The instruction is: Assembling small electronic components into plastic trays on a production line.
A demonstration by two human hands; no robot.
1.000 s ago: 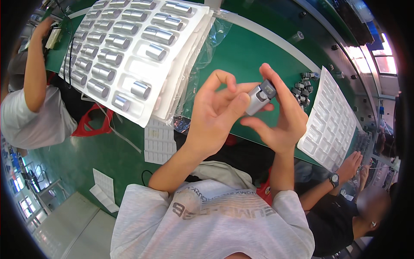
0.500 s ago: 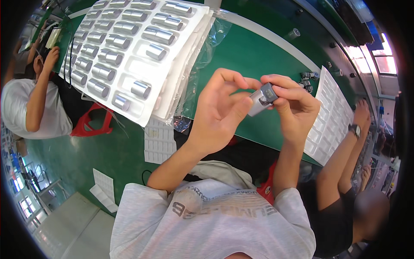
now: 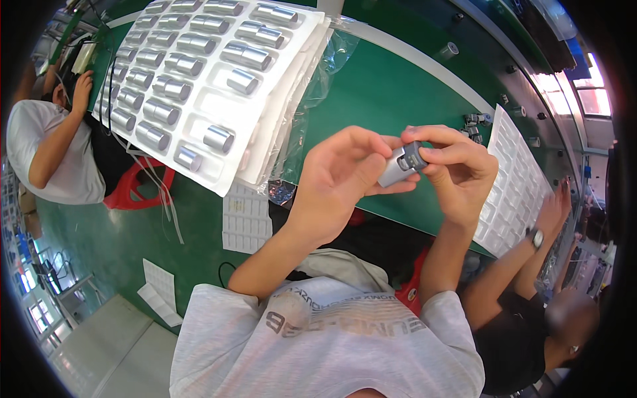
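Observation:
Above the green table, my left hand (image 3: pixel 335 179) grips a small silver metal housing (image 3: pixel 393 173) between thumb and fingers. Some of its fingers curl beneath the housing. A dark grey block-shaped end piece (image 3: pixel 415 158) sits at the housing's upper right end, with a notch or opening showing where the two meet. My right hand (image 3: pixel 462 169) pinches this end piece between thumb and fingers. Whether the two parts are fully joined I cannot tell.
At the left, a white blister tray (image 3: pixel 219 99) of silver cylinders lies on stacked trays. Another white tray (image 3: pixel 511 179) stands at the right, with small dark parts (image 3: pixel 474 126) beside it. Co-workers (image 3: pixel 531 325) sit on both sides. A red stool (image 3: pixel 136 192) stands at the left.
Both hands have dropped slightly, and my left fingers have come round under the housing. At the right, the co-worker's arms have shifted; the co-worker at the left has moved a little.

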